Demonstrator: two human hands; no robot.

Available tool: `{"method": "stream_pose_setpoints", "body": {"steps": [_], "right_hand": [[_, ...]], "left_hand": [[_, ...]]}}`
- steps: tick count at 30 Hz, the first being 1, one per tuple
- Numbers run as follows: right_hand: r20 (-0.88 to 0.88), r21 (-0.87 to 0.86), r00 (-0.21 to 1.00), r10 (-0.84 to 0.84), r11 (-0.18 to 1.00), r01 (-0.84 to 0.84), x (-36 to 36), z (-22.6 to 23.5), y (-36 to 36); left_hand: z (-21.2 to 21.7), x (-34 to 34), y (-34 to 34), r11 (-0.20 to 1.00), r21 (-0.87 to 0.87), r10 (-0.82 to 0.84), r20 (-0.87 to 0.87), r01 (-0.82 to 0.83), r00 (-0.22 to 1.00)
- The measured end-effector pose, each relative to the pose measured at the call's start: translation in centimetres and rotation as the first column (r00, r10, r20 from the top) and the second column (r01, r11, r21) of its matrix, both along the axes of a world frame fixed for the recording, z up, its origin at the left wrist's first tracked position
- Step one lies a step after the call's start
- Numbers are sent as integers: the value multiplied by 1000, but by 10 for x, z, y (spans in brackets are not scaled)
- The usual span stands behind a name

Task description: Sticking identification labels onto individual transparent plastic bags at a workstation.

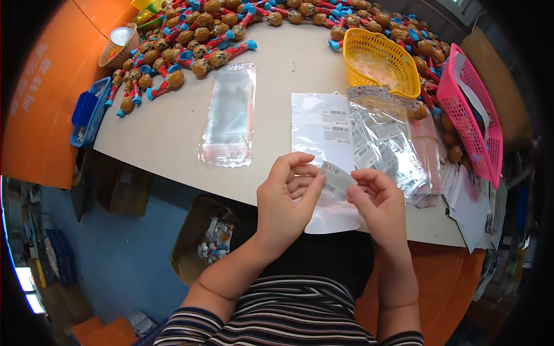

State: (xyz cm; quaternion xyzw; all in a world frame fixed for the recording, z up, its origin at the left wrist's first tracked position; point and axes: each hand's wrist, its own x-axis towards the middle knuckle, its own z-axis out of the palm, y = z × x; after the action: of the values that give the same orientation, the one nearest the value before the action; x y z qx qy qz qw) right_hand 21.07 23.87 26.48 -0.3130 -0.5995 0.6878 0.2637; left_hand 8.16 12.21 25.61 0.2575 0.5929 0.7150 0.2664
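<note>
Between my two hands is a small clear label [336, 182] with grey print, slightly curved. My left hand [291, 196] pinches its left edge between thumb and fingers. At the right edge, the thumb and fingers of my right hand [378, 202] grip it. Beneath them lies a white label sheet [320, 138] bearing more printed labels, its near end bending over the table edge. Left of the sheet rests a stack of clear plastic bags [231, 112]. To its right is a plastic bag of small printed packets [384, 144].
Several red and blue toys with round brown heads [202, 34] heap along the table's back. A yellow basket [382, 63] and a pink basket [470, 115] stand right. At left is a blue basket [92, 112]. A cardboard box [187, 245] with small packets sits below the edge.
</note>
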Motion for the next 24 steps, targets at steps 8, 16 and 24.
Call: {"method": "stream_pose_setpoints", "body": {"steps": [8,16,24], "right_hand": [[205,254,979,23,964,-76,-7,-2,7],[149,675,988,49,725,-138,-13,29,16],[298,535,908,294,736,-414,-10,44,12]], "left_hand": [[5,-12,-7,994,-42,-103,-9,102,995],[29,-29,-7,930,-216,-345,-226,298,911],[35,-26,-5,885,-257,-461,-379,387,803]]}}
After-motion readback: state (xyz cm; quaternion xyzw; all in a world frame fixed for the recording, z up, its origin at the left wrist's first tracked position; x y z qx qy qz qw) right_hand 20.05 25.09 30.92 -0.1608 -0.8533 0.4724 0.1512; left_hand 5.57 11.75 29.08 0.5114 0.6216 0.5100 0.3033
